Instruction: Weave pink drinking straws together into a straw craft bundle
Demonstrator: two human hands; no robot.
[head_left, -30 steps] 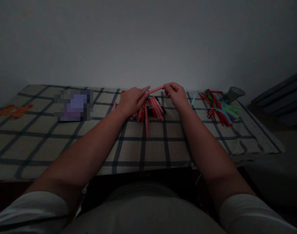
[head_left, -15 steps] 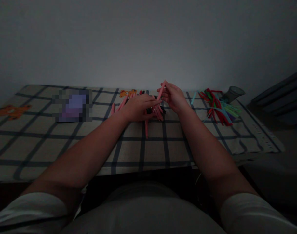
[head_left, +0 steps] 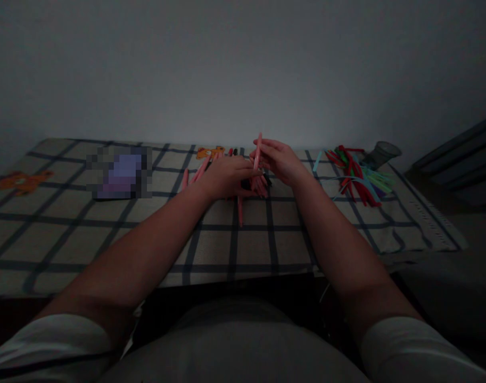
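Observation:
A slim pink strip (head_left: pixel 257 151) stands nearly upright between my two hands. My right hand (head_left: pixel 280 160) has its fingertips around the upper part of this strip. My left hand (head_left: pixel 228 175) is curled at its lower end, over a bunch of pink strips (head_left: pixel 260 186). What lies inside the left palm is hidden. Another pink strip (head_left: pixel 240 211) points down toward me from under the left hand. More pink strips (head_left: pixel 200 171) lie left of that hand, with dark pieces among them.
A checked cloth (head_left: pixel 147 234) covers the table against a pale wall. At the right lie several red, green and blue strips (head_left: pixel 356 178) beside a tipped grey cup (head_left: pixel 384 151). A blurred purple object (head_left: pixel 121 175) and an orange bear figure (head_left: pixel 21 182) are at the left.
The pink strip has swung from a rightward lean to nearly upright, and its top has moved left. My right fingers have shifted slightly left with it. The left hand has barely moved.

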